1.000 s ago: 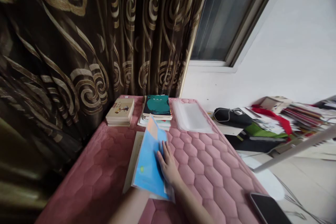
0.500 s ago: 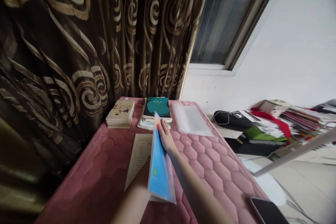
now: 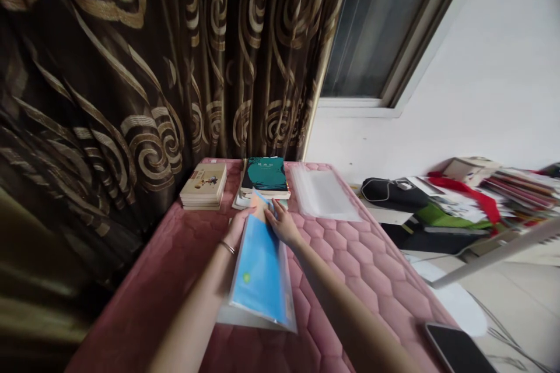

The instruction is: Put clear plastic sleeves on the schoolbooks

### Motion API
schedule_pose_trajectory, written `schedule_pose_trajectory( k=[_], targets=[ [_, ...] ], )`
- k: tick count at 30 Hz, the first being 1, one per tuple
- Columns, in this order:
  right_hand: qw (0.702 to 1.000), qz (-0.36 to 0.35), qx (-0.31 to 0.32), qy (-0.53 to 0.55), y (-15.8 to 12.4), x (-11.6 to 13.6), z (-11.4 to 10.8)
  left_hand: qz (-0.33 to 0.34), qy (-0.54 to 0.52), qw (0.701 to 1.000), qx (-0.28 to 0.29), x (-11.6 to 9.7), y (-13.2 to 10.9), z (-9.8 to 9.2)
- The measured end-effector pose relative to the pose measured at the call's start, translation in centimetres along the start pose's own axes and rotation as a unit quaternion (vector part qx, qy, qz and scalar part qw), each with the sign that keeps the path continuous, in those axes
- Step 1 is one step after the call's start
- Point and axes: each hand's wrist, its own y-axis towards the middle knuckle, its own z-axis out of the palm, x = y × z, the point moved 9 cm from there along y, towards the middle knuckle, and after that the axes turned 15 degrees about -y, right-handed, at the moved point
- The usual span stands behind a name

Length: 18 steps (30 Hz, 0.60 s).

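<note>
A blue booklet in a clear plastic cover [image 3: 261, 268] lies tilted on the pink quilted table [image 3: 350, 256]. My left hand [image 3: 241, 224], with a thin bracelet on the wrist, grips its far left corner. My right hand [image 3: 282, 222] pinches the far edge beside it, fingers closed on the cover. Both forearms run along the booklet's sides. The paper sheet under the booklet is mostly hidden.
Behind the hands lie a stack with a green book on top [image 3: 265, 176], a beige book stack [image 3: 205, 185] and clear plastic sleeves [image 3: 322, 192]. A patterned dark curtain [image 3: 131, 70] hangs on the left. A phone [image 3: 457, 349] sits at the near right; a cluttered desk [image 3: 459, 204] stands right.
The booklet stood nearly on edge half a second ago and now lies flatter. My left hand has reached forward to its far corner, joining my right hand there.
</note>
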Motion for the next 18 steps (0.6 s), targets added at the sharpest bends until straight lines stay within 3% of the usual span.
schedule_pose_trajectory(
  k=[3, 6, 13, 18],
  targets=[
    [1.000, -0.013, 0.006, 0.002, -0.8, -0.1, 0.5, -0.047, 0.012, 0.999, -0.003, -0.1, -0.8, -1.6],
    [1.000, -0.008, -0.002, -0.004, -2.4, -1.1, 0.8, -0.049, 0.029, 0.998, -0.018, -0.5, -1.4, -3.8],
    [0.999, -0.015, 0.026, -0.044, -7.8, -3.1, 1.7, 0.027, 0.100, 0.989, -0.108, -0.7, -2.0, -10.2],
    [0.987, -0.070, 0.066, -0.132, -10.1, -1.2, 3.2, 0.120, 0.183, 0.963, -0.159, -1.0, -2.1, -11.9]
  ],
)
